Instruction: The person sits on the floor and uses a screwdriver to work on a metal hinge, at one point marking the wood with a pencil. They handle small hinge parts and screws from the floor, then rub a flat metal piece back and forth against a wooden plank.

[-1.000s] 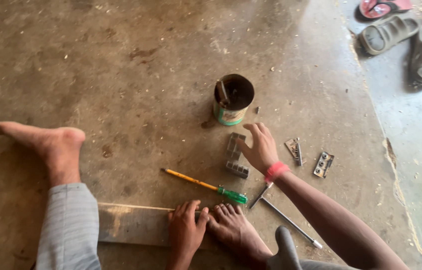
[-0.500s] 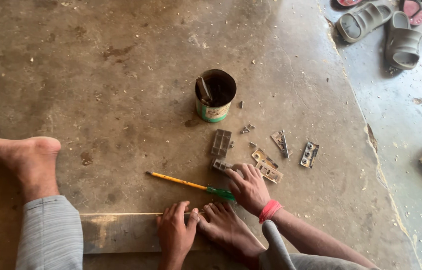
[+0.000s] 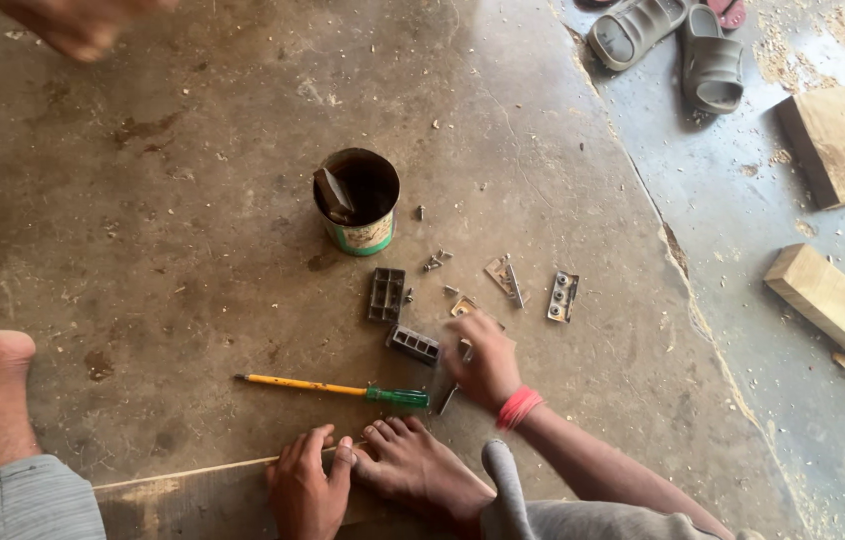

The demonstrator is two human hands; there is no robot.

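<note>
While the head camera looks straight down at the bare concrete floor [image 3: 193,250], the right hand [image 3: 488,362], with a red band at the wrist, lies knuckles-up over a scatter of small metal hinge pieces [image 3: 465,306]. Its fingers curl down onto them, closing on something small that I cannot make out. The nearest piece, a dark ribbed rectangular block [image 3: 414,344], lies just to the left of the fingertips, its long axis running left-right with a slight tilt. A second dark block [image 3: 387,294] lies further ahead and to the left, standing lengthwise away from the hand. Two pale metal hinge plates [image 3: 563,296] lie ahead and to the right, a little apart. Beyond them all stands a rusty round tin can [image 3: 358,202].

Just to the left of the wrist lies a screwdriver with a yellow shaft and green handle [image 3: 333,389], handle end towards the hand, long axis left-right. The left hand [image 3: 305,488] presses flat, fingers spread, on a pale wooden board [image 3: 183,495] beside a bare foot [image 3: 413,465], holding nothing. The right hand is clearly nearer the hardware.
</note>
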